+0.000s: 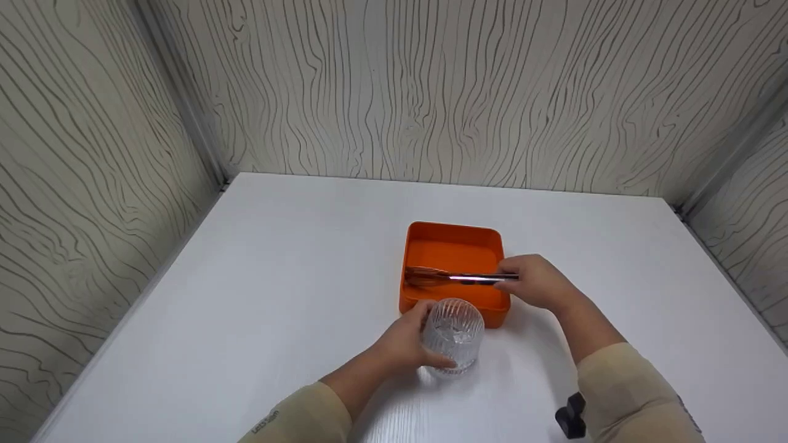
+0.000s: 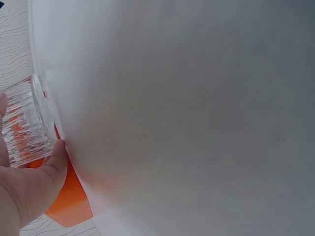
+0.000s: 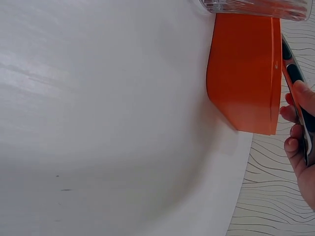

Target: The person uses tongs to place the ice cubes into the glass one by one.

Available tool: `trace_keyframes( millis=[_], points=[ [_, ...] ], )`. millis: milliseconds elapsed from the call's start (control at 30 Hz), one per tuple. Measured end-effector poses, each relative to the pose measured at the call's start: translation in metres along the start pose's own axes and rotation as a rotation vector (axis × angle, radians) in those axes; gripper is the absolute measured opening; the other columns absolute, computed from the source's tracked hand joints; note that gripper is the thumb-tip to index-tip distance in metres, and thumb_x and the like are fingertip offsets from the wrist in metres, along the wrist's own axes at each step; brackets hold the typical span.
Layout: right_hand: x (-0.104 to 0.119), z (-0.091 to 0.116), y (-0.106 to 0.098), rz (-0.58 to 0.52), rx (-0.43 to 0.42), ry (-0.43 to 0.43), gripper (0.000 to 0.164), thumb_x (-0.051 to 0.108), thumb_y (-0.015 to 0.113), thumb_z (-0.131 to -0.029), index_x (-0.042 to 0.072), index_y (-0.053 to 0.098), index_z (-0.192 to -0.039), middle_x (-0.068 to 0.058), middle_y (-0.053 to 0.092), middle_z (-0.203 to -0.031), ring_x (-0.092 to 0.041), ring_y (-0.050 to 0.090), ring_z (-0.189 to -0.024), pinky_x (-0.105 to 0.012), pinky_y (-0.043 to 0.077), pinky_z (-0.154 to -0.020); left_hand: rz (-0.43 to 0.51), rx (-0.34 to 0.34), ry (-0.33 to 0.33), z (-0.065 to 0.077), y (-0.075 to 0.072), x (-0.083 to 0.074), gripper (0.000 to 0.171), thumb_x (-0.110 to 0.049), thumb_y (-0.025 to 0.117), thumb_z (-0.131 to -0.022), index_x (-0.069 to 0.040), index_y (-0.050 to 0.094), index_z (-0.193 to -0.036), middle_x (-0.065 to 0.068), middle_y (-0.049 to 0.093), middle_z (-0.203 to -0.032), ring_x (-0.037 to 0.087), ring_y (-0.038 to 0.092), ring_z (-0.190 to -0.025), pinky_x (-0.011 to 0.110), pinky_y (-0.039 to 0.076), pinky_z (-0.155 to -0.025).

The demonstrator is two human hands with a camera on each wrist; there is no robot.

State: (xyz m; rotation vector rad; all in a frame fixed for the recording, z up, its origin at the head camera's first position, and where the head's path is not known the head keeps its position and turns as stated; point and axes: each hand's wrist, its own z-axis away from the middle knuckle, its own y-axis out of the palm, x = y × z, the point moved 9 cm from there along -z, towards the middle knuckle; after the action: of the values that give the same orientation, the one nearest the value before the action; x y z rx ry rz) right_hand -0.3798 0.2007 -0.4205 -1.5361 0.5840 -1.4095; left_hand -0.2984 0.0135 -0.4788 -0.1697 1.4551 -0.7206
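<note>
A ribbed clear glass (image 1: 454, 335) stands close in front of the orange box (image 1: 500, 317), and my left hand (image 1: 409, 338) grips it from its left side. In the left wrist view, thumb and fingers curl round the ribbed wall of the glass (image 2: 24, 128). My right hand (image 1: 534, 280) is at the right rim of the box, holding metal tongs (image 1: 474, 278) by the handle end. Their looped head lies over the box at its left wall. Black grips show along the tongs (image 3: 294, 73) in the right wrist view, with fingers wrapped round them.
Everything is on a white table (image 1: 295, 271). A small black object (image 1: 571, 416) lies near the right sleeve, partly covered by it. Wood-grain patterned panels (image 1: 394, 92) rise behind the table and along both sides.
</note>
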Motion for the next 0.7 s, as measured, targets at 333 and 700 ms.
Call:
trace_keyframes(
  millis=[333, 700],
  points=[
    [0.0021, 0.0073, -0.0053, -0.002, 0.021, -0.051, 0.005, 0.021, 0.069, -0.082, 0.018, 0.065, -0.082, 0.003, 0.058, -0.073, -0.018, 0.050, -0.072, -0.030, 0.045, -0.065, -0.004, 0.000, 0.031, 0.0002, -0.0005, -0.0017, 0.082, -0.035, 0.088, -0.054, -0.033, 0.041, -0.121, -0.009, 0.054, -0.118, 0.017, 0.051, -0.108, 0.043, 0.044, -0.093],
    [0.0066, 0.0095, 0.0043, 0.001, 0.003, -0.104, 0.007, 0.022, 0.068, -0.082, 0.017, 0.064, -0.083, 0.004, 0.057, -0.072, -0.016, 0.049, -0.070, -0.029, 0.046, -0.064, -0.013, 0.001, 0.053, 0.0000, -0.0004, -0.0027, 0.083, -0.036, 0.087, -0.054, -0.032, 0.040, -0.122, -0.009, 0.053, -0.118, 0.016, 0.050, -0.109, 0.042, 0.043, -0.095]
  ],
)
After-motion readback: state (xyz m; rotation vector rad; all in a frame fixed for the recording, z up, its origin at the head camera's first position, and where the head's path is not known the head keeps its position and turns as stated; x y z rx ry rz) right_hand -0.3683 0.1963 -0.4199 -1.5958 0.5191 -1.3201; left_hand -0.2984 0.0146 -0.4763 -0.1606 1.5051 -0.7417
